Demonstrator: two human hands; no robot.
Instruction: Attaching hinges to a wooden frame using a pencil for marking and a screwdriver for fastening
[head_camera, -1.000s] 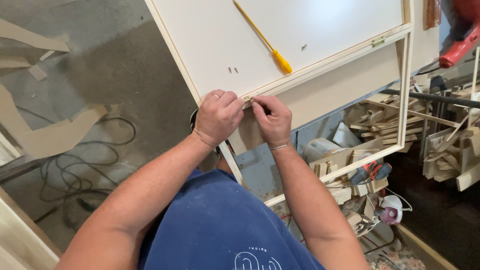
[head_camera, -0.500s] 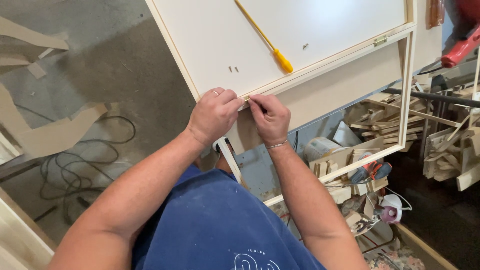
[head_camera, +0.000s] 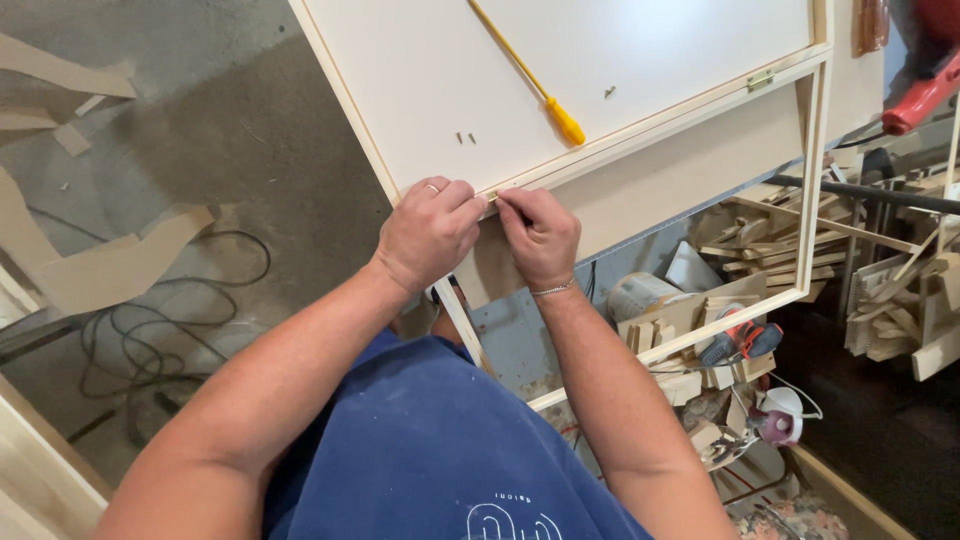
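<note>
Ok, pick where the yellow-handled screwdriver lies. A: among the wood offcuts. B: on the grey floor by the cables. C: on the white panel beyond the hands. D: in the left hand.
C: the yellow-handled screwdriver rests on the white panel, beyond the left hand and right hand, untouched by either.

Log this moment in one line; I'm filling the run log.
left hand: pinching at panel edge | right hand: pinching same spot | panel: white, flat | screwdriver: yellow, lying on panel
</note>
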